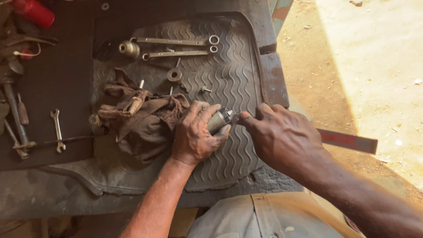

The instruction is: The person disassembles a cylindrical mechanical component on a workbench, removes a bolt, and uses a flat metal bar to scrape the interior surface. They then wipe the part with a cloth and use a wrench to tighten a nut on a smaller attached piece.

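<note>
My left hand (194,132) is wrapped around a small grey metal cylinder (219,120), holding it just above the ribbed rubber mat (229,79). My right hand (282,134) meets the cylinder's dark end cap, its fingertips pinching something small and dark there (235,117); what that piece is I cannot make out. A dirty brown rag (141,119) lies bunched right beside my left hand.
Two long wrenches (176,47) lie at the mat's far side next to a round brass-coloured part (129,48). A ring-shaped part (175,75) and small bolts sit mid-mat. A small spanner (57,130) and other tools lie left. Sandy ground is on the right.
</note>
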A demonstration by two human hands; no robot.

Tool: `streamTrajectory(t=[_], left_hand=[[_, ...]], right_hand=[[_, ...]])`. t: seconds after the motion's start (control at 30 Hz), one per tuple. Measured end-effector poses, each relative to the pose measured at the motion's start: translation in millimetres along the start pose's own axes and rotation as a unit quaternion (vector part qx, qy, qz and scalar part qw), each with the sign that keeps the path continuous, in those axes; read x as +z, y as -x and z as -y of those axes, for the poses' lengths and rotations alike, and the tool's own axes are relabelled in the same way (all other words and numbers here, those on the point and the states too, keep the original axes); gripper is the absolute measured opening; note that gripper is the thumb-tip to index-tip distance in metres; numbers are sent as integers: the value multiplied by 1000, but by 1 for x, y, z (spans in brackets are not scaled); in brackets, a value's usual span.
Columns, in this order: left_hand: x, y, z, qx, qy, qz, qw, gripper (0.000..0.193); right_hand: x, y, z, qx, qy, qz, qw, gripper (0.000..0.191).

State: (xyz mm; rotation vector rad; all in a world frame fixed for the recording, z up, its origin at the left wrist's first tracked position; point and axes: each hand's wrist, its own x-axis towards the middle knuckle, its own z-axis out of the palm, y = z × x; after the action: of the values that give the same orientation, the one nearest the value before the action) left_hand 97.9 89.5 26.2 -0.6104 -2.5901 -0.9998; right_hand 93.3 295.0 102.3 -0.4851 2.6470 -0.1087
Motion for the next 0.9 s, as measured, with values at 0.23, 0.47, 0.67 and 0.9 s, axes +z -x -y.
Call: streamTrajectory(t=[0.23, 0.47, 0.67, 0.9], left_hand=[[1, 8, -4, -15, 7, 9, 1000, 48], [0, 15, -6, -12, 15, 8, 1000, 48], [-2, 20, -10, -14, -2, 9, 1000, 47], [-1, 25, -11, -5, -5, -14, 1000, 45]], right_hand=[[8, 4, 1, -30, 2, -72, 997, 36], [12, 12, 4, -32, 10, -85, 996, 38], [11, 17, 4, -25, -6, -66, 997, 38], [11, 23, 10, -44, -19, -63, 997, 41]])
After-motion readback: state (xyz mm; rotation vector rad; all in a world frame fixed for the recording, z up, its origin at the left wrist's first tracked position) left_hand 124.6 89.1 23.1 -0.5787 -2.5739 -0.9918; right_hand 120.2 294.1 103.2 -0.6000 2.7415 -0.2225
